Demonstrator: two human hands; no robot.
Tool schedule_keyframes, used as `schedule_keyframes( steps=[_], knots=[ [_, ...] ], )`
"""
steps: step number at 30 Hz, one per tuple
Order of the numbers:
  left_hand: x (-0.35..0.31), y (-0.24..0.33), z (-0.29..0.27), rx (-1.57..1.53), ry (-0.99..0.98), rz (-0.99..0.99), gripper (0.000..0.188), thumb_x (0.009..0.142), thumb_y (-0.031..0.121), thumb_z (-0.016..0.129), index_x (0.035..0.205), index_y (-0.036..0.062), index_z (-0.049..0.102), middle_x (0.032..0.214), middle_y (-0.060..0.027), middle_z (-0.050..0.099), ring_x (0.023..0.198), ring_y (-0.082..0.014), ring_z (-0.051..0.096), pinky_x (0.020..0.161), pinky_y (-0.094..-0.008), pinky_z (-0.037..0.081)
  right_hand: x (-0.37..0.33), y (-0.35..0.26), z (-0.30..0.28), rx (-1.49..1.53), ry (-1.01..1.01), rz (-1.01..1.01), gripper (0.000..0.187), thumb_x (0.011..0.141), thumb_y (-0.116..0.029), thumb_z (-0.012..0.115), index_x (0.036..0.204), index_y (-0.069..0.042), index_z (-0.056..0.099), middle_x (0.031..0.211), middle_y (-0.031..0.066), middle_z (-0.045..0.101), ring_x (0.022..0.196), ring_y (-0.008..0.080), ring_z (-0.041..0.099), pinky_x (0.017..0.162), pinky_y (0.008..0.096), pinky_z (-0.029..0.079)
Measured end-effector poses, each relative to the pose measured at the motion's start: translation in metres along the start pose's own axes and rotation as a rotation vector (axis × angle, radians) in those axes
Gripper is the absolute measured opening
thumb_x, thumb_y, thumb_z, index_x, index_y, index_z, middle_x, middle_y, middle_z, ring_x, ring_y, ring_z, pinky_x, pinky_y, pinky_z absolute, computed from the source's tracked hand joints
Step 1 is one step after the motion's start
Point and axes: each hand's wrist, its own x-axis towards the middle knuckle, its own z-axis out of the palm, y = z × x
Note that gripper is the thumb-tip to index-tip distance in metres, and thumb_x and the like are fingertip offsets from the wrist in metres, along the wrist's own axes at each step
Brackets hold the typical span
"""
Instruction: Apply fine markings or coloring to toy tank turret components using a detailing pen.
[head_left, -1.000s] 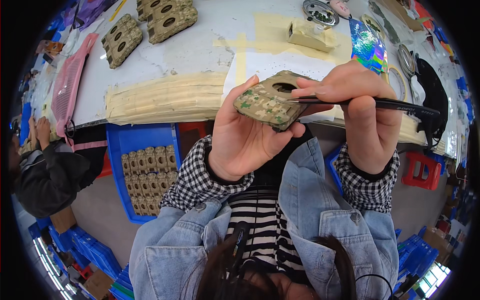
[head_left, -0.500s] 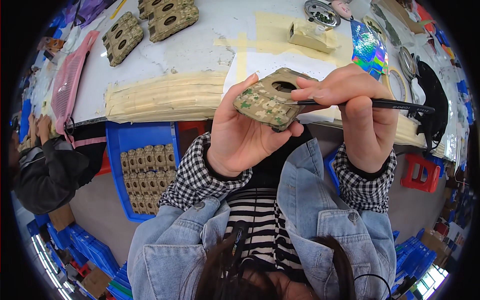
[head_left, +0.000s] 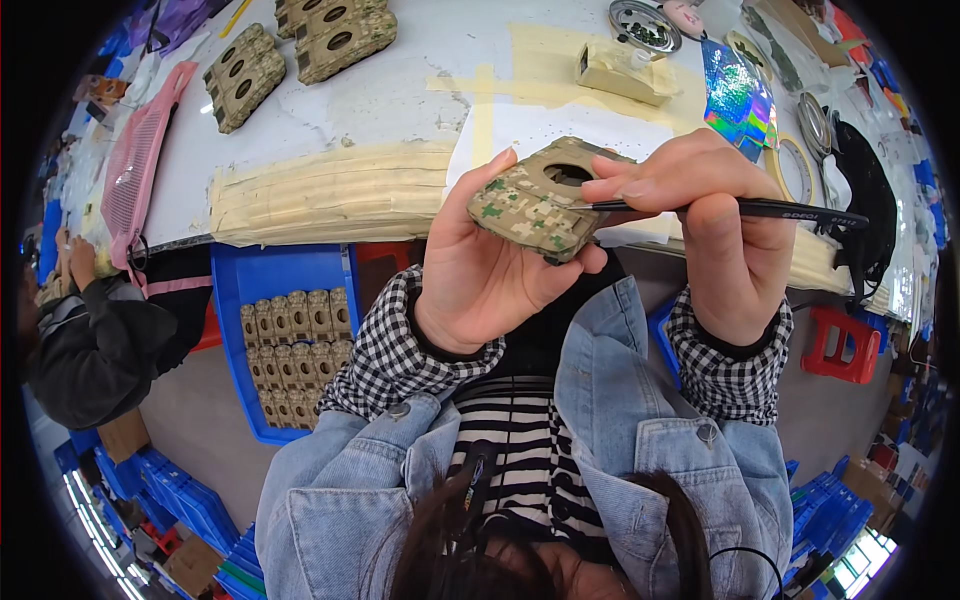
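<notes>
My left hand (head_left: 487, 270) cradles a small camouflage-patterned casing (head_left: 530, 205) with a dark oval opening in its upper face. Green pixel-like patches show on its near left side. In my right hand (head_left: 725, 215), a pair of slim black tweezers (head_left: 790, 209) is held like a pen. The fine tips of the tweezers reach the casing's face just below the oval opening; whether they grip anything is too small to make out. Fingers of the right hand also rest at the casing's right edge.
More camouflage casings (head_left: 345, 40) lie at the table's back left. A blue bin (head_left: 235, 340) at lower left holds several casings. Taped box (head_left: 625, 72), round dish (head_left: 645, 28), shiny holographic pouch (head_left: 738, 95) and tape roll (head_left: 795, 170) stand right. A co-worker's sleeve (head_left: 105, 340) shows left.
The casing tilts very slightly within my left hand. Both hands and the tweezers stay almost where they were.
</notes>
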Motion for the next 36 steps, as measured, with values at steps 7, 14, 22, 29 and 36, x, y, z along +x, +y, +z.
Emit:
schedule_keyframes(
  steps=[7,14,22,29,36],
  knots=[
    [0.004,-0.001,-0.005,-0.077,-0.101,-0.017,0.054,0.098,0.039,0.029,0.132,-0.0011,0.037,0.116,-0.0251,0.056,0.101,-0.0430,0.059,0.081,-0.0418,0.057,-0.001,-0.002,0.001,0.098,0.024,0.050,0.038,0.099,-0.028,0.038,0.091,0.004,0.057,0.084,0.0152,0.057,0.082,0.0274,0.061,0.085,0.0480,0.051],
    [0.004,0.003,0.007,-0.070,-0.075,-0.047,0.062,0.096,0.042,0.031,0.140,-0.0003,0.019,0.137,-0.0362,0.023,0.094,-0.0381,0.060,0.075,-0.0378,0.058,-0.004,0.004,-0.014,0.159,0.144,0.068,0.048,0.099,-0.041,0.029,0.102,0.002,0.052,0.088,0.0164,0.056,0.083,0.0287,0.059,0.088,0.0514,0.048],
    [-0.103,0.063,0.004,0.395,-0.532,0.173,0.089,0.084,0.019,0.065,0.146,0.0220,0.001,0.141,-0.0335,0.018,0.090,-0.0429,0.061,0.070,-0.0459,0.057,-0.038,0.007,-0.067,0.259,0.330,0.076,0.050,0.099,-0.043,0.028,0.119,-0.002,0.047,0.082,0.0093,0.058,0.080,0.0244,0.061,0.083,0.0461,0.049],
    [-0.269,0.090,-0.021,0.843,0.267,1.153,0.086,0.084,0.011,0.066,0.145,0.0127,0.006,0.129,-0.0206,0.040,0.118,-0.0359,0.047,0.102,-0.0449,0.043,-0.050,0.027,-0.102,0.328,0.408,0.199,0.036,0.101,-0.030,0.034,0.122,-0.004,0.048,0.078,0.0018,0.046,0.078,0.0153,0.044,0.086,0.0348,0.039],
    [-0.284,0.162,-0.135,0.750,1.136,1.337,0.075,0.077,-0.001,0.070,0.135,0.0039,0.024,0.119,-0.0173,0.052,0.109,-0.0270,0.055,0.098,-0.0390,0.047,-0.058,0.023,-0.110,0.293,0.409,0.220,0.035,0.101,-0.028,0.035,0.120,-0.002,0.048,0.078,0.0020,0.045,0.077,0.0152,0.044,0.086,0.0350,0.039]
  ],
)
